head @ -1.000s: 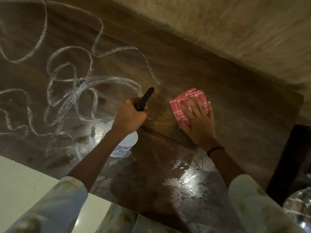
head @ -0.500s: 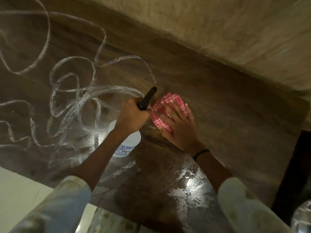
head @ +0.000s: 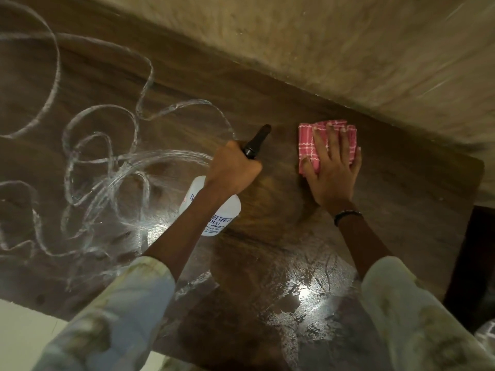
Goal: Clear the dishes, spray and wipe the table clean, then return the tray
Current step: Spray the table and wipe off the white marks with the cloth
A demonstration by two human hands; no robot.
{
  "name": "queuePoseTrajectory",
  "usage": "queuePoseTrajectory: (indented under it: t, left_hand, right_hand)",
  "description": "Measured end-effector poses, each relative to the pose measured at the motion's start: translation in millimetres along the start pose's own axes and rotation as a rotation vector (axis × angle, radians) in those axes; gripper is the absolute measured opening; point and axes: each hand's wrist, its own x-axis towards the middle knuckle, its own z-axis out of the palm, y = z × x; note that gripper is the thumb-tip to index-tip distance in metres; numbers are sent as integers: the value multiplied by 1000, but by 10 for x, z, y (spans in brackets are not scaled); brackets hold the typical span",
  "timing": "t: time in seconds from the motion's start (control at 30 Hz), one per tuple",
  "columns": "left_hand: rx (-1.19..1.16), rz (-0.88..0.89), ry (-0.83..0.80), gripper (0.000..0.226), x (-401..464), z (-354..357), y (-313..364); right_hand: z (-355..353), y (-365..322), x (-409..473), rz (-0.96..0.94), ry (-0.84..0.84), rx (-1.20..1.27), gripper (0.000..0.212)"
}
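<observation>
A dark wooden table (head: 187, 84) fills the view, with white curly spray streaks (head: 107, 156) across its left half and a wet sheen near the front. My left hand (head: 231, 166) is wrapped around the black head of a white spray bottle (head: 214, 210), which it holds just above the table's middle. My right hand (head: 332, 167) lies flat with fingers spread, pressing a folded red-and-white checked cloth (head: 310, 143) onto the table near its far edge. No dishes or tray are in sight.
A beige wall (head: 348, 44) runs along the table's far edge. A dark piece of furniture (head: 471, 263) stands past the table's right end. Pale floor (head: 24, 328) shows at the bottom left. Wet patches (head: 302, 293) shine near the front edge.
My right hand slid the cloth left to the bottle half a second ago, then back right and farther toward the wall. My left hand kept hold of the bottle in about the same place.
</observation>
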Motion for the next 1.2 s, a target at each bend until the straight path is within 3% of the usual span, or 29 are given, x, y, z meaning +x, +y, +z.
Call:
queuePoseTrajectory:
  t: [0.23,0.47,0.67,0.83,0.97,1.1,1.2]
  left_hand:
    - [44,-3,14,19,119,-17,-6]
    - [-42,4,10,5,100,-189,-74]
    - [-56,-11,40,21,52,-327,-171]
    - [-53,-34,45,22,33,-435,-204]
    - [-25,-33,61,24,34,-549,-249]
    - [-32,-33,78,27,43,-668,-309]
    - [-29,-35,89,26,34,-720,-331]
  right_hand:
    - [-70,35,227,-28,-12,3,68]
    - [-74,-503,751,73,-33,25,63]
    - [39,-994,615,-200,-18,32,62]
    - [53,-539,180,-454,-50,-59,61]
    - [-26,-268,389,-237,-27,-60,65]
    - [-51,-693,786,-15,-16,-2,64]
    - [5,-1118,933,-15,-15,13,64]
